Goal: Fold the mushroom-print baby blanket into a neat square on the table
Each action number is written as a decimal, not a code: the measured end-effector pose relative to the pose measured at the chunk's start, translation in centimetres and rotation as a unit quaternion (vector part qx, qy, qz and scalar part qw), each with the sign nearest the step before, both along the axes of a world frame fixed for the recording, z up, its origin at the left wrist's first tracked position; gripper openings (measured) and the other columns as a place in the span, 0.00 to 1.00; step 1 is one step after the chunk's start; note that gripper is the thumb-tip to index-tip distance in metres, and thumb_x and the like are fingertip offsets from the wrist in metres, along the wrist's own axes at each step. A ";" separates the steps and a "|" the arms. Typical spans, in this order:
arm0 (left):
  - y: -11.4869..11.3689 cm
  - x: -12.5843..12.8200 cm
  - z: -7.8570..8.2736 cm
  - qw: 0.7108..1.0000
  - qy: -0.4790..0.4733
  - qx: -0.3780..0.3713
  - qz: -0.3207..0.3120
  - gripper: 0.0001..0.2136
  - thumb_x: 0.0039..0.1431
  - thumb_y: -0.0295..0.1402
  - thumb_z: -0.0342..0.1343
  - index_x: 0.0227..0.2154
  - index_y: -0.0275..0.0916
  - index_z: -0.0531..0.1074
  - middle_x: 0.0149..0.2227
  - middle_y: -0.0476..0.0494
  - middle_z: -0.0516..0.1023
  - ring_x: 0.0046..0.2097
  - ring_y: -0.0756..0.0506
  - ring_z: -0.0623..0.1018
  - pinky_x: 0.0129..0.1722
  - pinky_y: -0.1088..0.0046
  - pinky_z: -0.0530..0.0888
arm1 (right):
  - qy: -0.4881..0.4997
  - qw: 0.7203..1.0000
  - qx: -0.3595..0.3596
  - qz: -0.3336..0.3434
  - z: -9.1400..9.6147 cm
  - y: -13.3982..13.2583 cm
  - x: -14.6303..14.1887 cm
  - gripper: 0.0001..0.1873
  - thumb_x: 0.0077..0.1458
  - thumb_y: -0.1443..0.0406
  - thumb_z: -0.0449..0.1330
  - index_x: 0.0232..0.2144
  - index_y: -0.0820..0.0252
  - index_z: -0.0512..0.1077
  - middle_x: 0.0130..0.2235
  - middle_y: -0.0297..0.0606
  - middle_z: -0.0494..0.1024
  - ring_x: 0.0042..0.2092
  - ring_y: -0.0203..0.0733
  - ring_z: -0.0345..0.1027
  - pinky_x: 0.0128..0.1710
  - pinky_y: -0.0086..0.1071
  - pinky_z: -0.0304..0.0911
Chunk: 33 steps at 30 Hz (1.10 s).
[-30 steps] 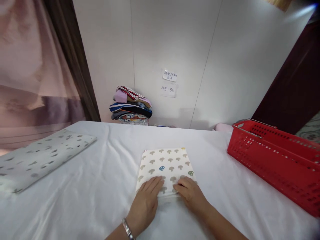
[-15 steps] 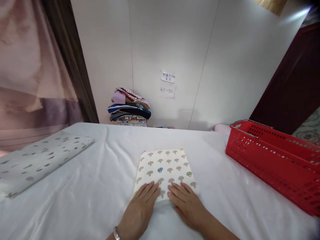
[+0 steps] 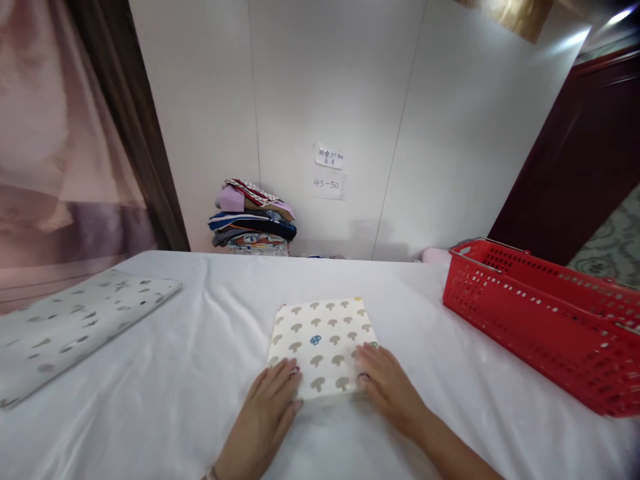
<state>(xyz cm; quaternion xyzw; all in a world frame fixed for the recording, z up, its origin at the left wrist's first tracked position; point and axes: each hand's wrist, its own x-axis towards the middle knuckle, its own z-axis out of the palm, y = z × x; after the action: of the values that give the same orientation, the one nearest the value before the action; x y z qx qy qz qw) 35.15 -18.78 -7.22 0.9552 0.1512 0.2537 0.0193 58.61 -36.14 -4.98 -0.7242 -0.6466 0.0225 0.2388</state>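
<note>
A folded white cloth [image 3: 325, 340] printed with grey mushrooms and one blue mushroom lies flat on the white-covered table in front of me. My left hand [image 3: 267, 407] rests palm down on its near left corner, fingers stretched out. Over the right edge of the cloth lies my right hand [image 3: 390, 387], also flat and slightly blurred, with the fingers extended. Neither hand grips anything. A bracelet shows at my left wrist.
Another folded white cloth [image 3: 85, 327] with grey-toned shapes lies at the left of the table [image 3: 410, 300]. On the right stands a red perforated basket [image 3: 530, 327]. Beyond the far edge, a stack of folded fabrics [image 3: 253, 220] sits by the wall, near paper signs [image 3: 329, 173].
My hands have moved apart, from the middle of the cloth's near part toward its left and right edges. The view has shifted slightly.
</note>
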 end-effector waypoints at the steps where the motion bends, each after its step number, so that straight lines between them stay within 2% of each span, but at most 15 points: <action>1: 0.4 0.1 0.0 0.998 -0.017 -0.043 0.036 0.18 0.59 0.39 0.46 0.52 0.47 0.64 0.57 0.48 0.63 0.57 0.43 0.63 0.55 0.59 0.64 | 0.032 0.997 0.015 -0.067 -0.2 0.0 0.9 0.24 0.59 0.58 0.46 0.57 0.56 0.57 0.59 0.39 0.57 0.61 0.44 0.46 0.59 0.43 0.43; 4: 1.7 0.6 0.1 0.971 -0.037 -0.179 0.154 0.20 0.57 0.43 0.45 0.50 0.41 0.66 0.57 0.44 0.62 0.56 0.42 0.66 0.53 0.62 0.67 | 0.165 0.961 0.001 -0.222 -1.0 0.7 3.3 0.29 0.56 0.54 0.47 0.57 0.59 0.57 0.57 0.42 0.61 0.57 0.46 0.55 0.55 0.40 0.53; 6: 2.4 1.2 0.3 0.943 -0.026 -0.260 0.206 0.23 0.56 0.45 0.45 0.52 0.40 0.64 0.57 0.42 0.62 0.51 0.42 0.71 0.50 0.64 0.69 | 0.253 0.930 -0.046 -0.263 -1.5 1.6 4.3 0.32 0.54 0.53 0.49 0.59 0.60 0.53 0.53 0.43 0.67 0.50 0.45 0.64 0.49 0.37 0.59; 8: 2.9 1.8 0.7 0.921 -0.010 -0.313 0.230 0.25 0.54 0.45 0.45 0.54 0.40 0.60 0.55 0.42 0.64 0.47 0.43 0.73 0.48 0.65 0.70 | 0.296 0.913 -0.084 -0.268 -1.7 2.6 4.6 0.36 0.52 0.55 0.52 0.60 0.62 0.50 0.49 0.43 0.70 0.44 0.43 0.68 0.44 0.34 0.62; 9: 3.0 2.1 0.9 0.914 -0.005 -0.329 0.236 0.26 0.54 0.45 0.45 0.54 0.40 0.59 0.54 0.42 0.66 0.47 0.43 0.73 0.47 0.66 0.70 | 0.296 0.914 -0.089 -0.264 -1.7 3.1 4.6 0.38 0.51 0.55 0.53 0.60 0.63 0.49 0.48 0.43 0.70 0.45 0.43 0.68 0.44 0.33 0.61; 11: 3.1 2.5 1.2 0.906 0.002 -0.345 0.245 0.27 0.53 0.43 0.46 0.55 0.39 0.57 0.51 0.42 0.68 0.49 0.43 0.72 0.48 0.66 0.69 | 0.282 0.921 -0.077 -0.256 -1.7 3.7 4.4 0.39 0.47 0.57 0.56 0.60 0.61 0.50 0.50 0.42 0.69 0.49 0.45 0.65 0.47 0.33 0.59; 13: 2.9 2.6 1.4 0.900 0.009 -0.356 0.253 0.28 0.52 0.43 0.47 0.56 0.38 0.56 0.49 0.41 0.70 0.50 0.42 0.71 0.47 0.66 0.69 | 0.300 0.923 -0.058 -0.233 -1.6 3.9 4.2 0.39 0.46 0.59 0.56 0.60 0.58 0.50 0.50 0.40 0.69 0.48 0.44 0.65 0.47 0.34 0.60; 17: 1.4 1.9 1.3 0.896 0.019 -0.375 0.236 0.29 0.52 0.45 0.47 0.56 0.39 0.53 0.42 0.41 0.74 0.45 0.42 0.74 0.41 0.66 0.71 | 0.374 0.904 -0.021 -0.206 -2.0 3.4 5.2 0.41 0.46 0.62 0.53 0.61 0.60 0.44 0.41 0.38 0.73 0.37 0.40 0.70 0.37 0.32 0.65; 19: 0.7 1.4 1.4 0.902 0.036 -0.375 0.211 0.30 0.51 0.46 0.48 0.56 0.40 0.52 0.37 0.44 0.75 0.40 0.42 0.76 0.37 0.67 0.72 | 0.350 0.911 -0.006 -0.216 -2.2 3.0 6.1 0.40 0.45 0.63 0.54 0.61 0.59 0.47 0.40 0.37 0.73 0.36 0.40 0.69 0.36 0.32 0.65; 21: 0.4 1.0 1.6 0.913 0.053 -0.350 0.202 0.29 0.51 0.46 0.49 0.55 0.42 0.55 0.38 0.44 0.75 0.38 0.43 0.76 0.36 0.67 0.72 | 0.300 0.932 -0.030 -0.202 -2.1 2.8 6.6 0.35 0.45 0.63 0.53 0.57 0.57 0.55 0.40 0.35 0.74 0.37 0.42 0.69 0.38 0.33 0.65; 24: 1.1 1.6 2.1 0.943 0.030 -0.259 0.205 0.25 0.52 0.45 0.47 0.52 0.39 0.59 0.50 0.39 0.69 0.48 0.41 0.72 0.43 0.64 0.71 | 0.168 0.964 -0.056 -0.198 -0.9 3.0 6.1 0.29 0.46 0.65 0.52 0.53 0.59 0.63 0.47 0.40 0.71 0.48 0.48 0.64 0.47 0.39 0.60; 26: 2.1 3.1 2.4 0.964 0.000 -0.192 0.187 0.25 0.55 0.45 0.45 0.53 0.37 0.60 0.57 0.38 0.61 0.56 0.41 0.65 0.50 0.62 0.67 | 0.084 0.975 -0.038 -0.204 0.4 3.8 5.0 0.30 0.49 0.64 0.51 0.56 0.62 0.59 0.55 0.43 0.63 0.56 0.48 0.54 0.55 0.40 0.52; 29: 3.6 6.1 2.3 0.978 -0.001 -0.123 0.168 0.26 0.57 0.45 0.43 0.54 0.35 0.59 0.61 0.38 0.54 0.62 0.41 0.53 0.58 0.60 0.57 | 0.026 0.990 -0.028 -0.139 1.6 5.4 3.2 0.30 0.54 0.58 0.48 0.59 0.62 0.54 0.62 0.40 0.49 0.62 0.44 0.40 0.60 0.38 0.41; 31: 4.4 7.8 1.8 0.977 0.031 -0.113 0.180 0.27 0.57 0.45 0.43 0.55 0.34 0.59 0.62 0.36 0.52 0.63 0.39 0.50 0.59 0.57 0.53 | 0.006 0.994 -0.062 -0.094 1.5 6.3 2.5 0.32 0.55 0.54 0.48 0.60 0.61 0.51 0.63 0.39 0.46 0.63 0.44 0.35 0.60 0.40 0.38; 33: 5.1 8.8 1.1 0.969 0.066 -0.127 0.203 0.28 0.57 0.47 0.42 0.56 0.33 0.58 0.62 0.36 0.51 0.63 0.38 0.48 0.58 0.54 0.51 | -0.009 0.991 -0.111 -0.075 0.7 6.8 2.5 0.34 0.56 0.52 0.47 0.60 0.62 0.50 0.63 0.41 0.45 0.63 0.46 0.33 0.60 0.43 0.36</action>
<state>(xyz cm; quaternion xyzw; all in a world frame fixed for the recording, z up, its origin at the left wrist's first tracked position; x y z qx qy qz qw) 43.93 -13.69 -6.10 0.9089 0.3735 0.1679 0.0787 61.06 -29.39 -4.32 -0.7930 -0.5859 0.0695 0.1517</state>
